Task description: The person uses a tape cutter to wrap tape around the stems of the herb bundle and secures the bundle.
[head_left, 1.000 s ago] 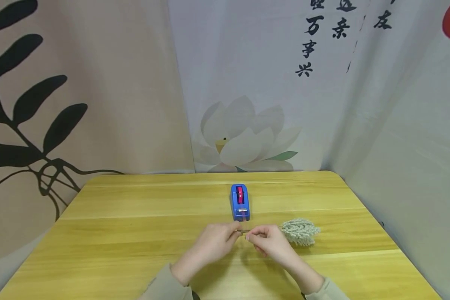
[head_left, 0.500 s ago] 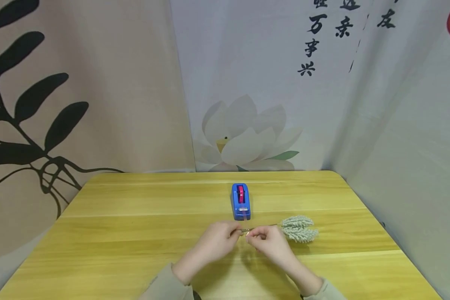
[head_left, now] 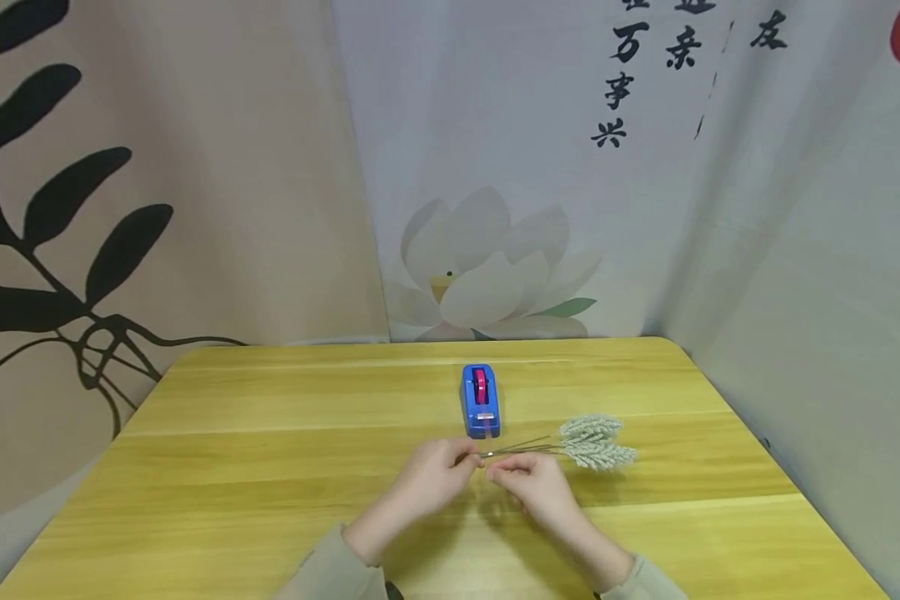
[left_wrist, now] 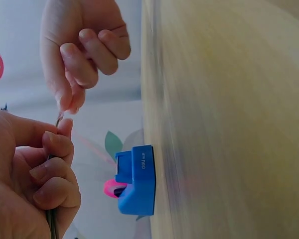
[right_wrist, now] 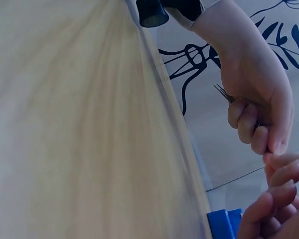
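Dispenser: it sits on the table with its front toward me and a pink roll inside; I place everything else by it.
Stems: a thin bundle held crosswise on my side of the dispenser, near its front.
Heads: two pale, fluffy ones show, right of the dispenser and a little nearer me, at the far end of the bundle.
Left hand: on my side of the dispenser and to its left, my thumb and forefinger pinch the stems; the other fingers curl round them, and ends poke out behind.
Right hand: on my side of the dispenser and to its right, my thumb and forefinger tips press together, pinching what looks like a sliver of clear tape by the stems; it is too small to be sure.
Just changed: half a second ago my right hand covered much of the bundle; now the stems fan out uncovered above it, and the heads ride a touch higher, closer to the dispenser's level, their two shapes plainly apart.
What it means: I judge the stems are turning in my left pinch while I work the tape round them. The fanning suggests they are not yet bound tight.
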A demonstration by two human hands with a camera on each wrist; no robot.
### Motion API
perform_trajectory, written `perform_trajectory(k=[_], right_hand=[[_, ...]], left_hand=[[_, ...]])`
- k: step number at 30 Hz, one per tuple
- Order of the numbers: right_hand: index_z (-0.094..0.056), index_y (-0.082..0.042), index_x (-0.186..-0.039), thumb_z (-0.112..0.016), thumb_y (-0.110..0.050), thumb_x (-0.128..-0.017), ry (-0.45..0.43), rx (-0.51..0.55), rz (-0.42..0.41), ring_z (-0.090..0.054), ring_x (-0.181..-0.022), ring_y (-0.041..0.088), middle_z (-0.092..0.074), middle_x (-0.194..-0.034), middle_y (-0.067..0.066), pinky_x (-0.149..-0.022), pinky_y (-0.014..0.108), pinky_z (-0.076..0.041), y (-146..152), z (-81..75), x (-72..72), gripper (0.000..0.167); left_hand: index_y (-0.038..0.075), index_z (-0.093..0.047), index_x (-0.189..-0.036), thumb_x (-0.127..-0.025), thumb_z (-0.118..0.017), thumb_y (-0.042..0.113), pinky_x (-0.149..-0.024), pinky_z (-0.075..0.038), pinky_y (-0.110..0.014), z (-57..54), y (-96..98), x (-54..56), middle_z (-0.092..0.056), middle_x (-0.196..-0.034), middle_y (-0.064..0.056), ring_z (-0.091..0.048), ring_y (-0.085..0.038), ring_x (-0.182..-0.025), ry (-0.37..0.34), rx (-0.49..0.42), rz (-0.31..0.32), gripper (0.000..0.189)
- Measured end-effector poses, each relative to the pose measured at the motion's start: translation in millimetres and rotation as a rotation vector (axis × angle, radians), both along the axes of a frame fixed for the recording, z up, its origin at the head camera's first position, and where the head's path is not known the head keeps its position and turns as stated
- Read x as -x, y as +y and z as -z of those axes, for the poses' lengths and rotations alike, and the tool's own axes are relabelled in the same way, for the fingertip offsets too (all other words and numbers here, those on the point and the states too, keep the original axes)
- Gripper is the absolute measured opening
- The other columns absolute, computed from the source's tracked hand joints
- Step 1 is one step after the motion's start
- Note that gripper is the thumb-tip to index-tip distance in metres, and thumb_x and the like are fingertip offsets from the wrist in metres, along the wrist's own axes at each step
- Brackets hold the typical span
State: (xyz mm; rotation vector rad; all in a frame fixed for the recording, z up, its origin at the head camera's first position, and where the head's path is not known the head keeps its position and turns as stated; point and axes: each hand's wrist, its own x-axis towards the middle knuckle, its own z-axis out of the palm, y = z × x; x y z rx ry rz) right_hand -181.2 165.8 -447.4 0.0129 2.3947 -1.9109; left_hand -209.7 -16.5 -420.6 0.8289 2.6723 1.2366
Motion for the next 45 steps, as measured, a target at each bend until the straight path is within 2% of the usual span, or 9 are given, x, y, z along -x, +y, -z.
perform_trajectory(k=[6, 11, 16, 21, 28, 34, 39, 45], right_hand=[[-0.071, 0.005, -0.1, -0.075, -0.021, -0.083, -0.136, 0.112, 0.009, -0.035, -0.042, 0.005, -0.05, -0.052, -0.003, -0.039, 0.02, -0.029, 0.3, 5.2, 2.0, 0.032], [-0.07, 0.004, -0.104, -0.075, -0.021, -0.085, -0.161, 0.227, 0.037, -0.035, -0.042, 0.005, -0.047, -0.053, -0.004, -0.041, 0.02, -0.031, -1.3, 12.1, 2.2, 0.032], [-0.068, 0.004, -0.104, -0.072, -0.016, -0.086, -0.184, 0.328, 0.09, -0.031, -0.043, 0.004, -0.044, -0.055, -0.006, -0.042, 0.02, -0.028, -5.8, 15.8, 2.2, 0.027], [-0.068, 0.005, -0.103, -0.071, -0.013, -0.086, -0.184, 0.358, 0.133, -0.031, -0.044, 0.004, -0.043, -0.057, -0.005, -0.043, 0.019, -0.03, -9.5, 15.2, 3.7, 0.024], [-0.069, 0.0, -0.103, -0.071, -0.012, -0.086, -0.225, 0.388, 0.112, -0.032, -0.043, 0.004, -0.039, -0.054, -0.005, -0.043, 0.018, -0.03, -8.8, 17.2, 8.7, 0.021], [-0.069, 0.002, -0.102, -0.069, -0.007, -0.085, -0.196, 0.396, 0.116, -0.033, -0.045, 0.005, -0.041, -0.053, -0.005, -0.044, 0.019, -0.031, -4.2, 21.3, 9.7, 0.019], [-0.067, 0.006, -0.104, -0.069, -0.004, -0.084, -0.145, 0.419, 0.135, -0.033, -0.044, 0.005, -0.043, -0.053, -0.005, -0.043, 0.019, -0.032, -6.4, 24.5, 7.3, 0.023], [-0.065, 0.009, -0.106, -0.069, -0.005, -0.085, -0.094, 0.392, 0.187, -0.034, -0.042, 0.005, -0.047, -0.057, -0.003, -0.04, 0.019, -0.034, -9.2, 27.2, 4.7, 0.026]], left_hand=[[0.009, -0.067, -0.086, -0.096, -0.054, 0.013, -0.041, -0.028, -0.019, 0.3, -0.9, 1.5, -0.044, -0.057, 0.008, -0.033, -0.004, -0.046, -0.006, 0.01, 0.032, 0.017], [0.006, -0.067, -0.088, -0.098, -0.05, 0.012, -0.041, -0.028, -0.018, 0.0, -1.5, 1.6, -0.042, -0.057, 0.008, -0.032, -0.003, -0.045, -0.034, 0.024, 0.07, 0.02], [0.007, -0.067, -0.089, -0.099, -0.049, 0.012, -0.042, -0.028, -0.018, 1.0, -2.2, 1.2, -0.042, -0.057, 0.008, -0.032, -0.003, -0.045, -0.043, 0.04, 0.076, 0.021], [0.006, -0.067, -0.09, -0.099, -0.051, 0.014, -0.041, -0.027, -0.016, 0.5, -3.2, 0.6, -0.043, -0.058, 0.008, -0.032, -0.003, -0.045, -0.056, 0.038, 0.084, 0.02], [0.006, -0.069, -0.095, -0.099, -0.052, 0.016, -0.041, -0.029, -0.017, 1.5, -4.6, 0.7, -0.046, -0.059, 0.008, -0.033, -0.003, -0.044, -0.076, 0.061, 0.081, 0.02], [0.007, -0.07, -0.096, -0.099, -0.052, 0.016, -0.041, -0.03, -0.018, 5.4, 0.2, 3.2, -0.048, -0.061, 0.008, -0.033, -0.003, -0.044, -0.071, 0.069, 0.106, 0.021], [0.007, -0.07, -0.094, -0.099, -0.052, 0.017, -0.041, -0.029, -0.018, 8.0, 1.2, 2.9, -0.046, -0.059, 0.008, -0.033, -0.003, -0.044, -0.101, 0.051, 0.096, 0.021], [0.008, -0.069, -0.092, -0.1, -0.051, 0.018, -0.04, -0.027, -0.016, 8.3, 1.5, 2.9, -0.043, -0.057, 0.007, -0.031, -0.003, -0.043, -0.121, 0.038, 0.092, 0.022]])
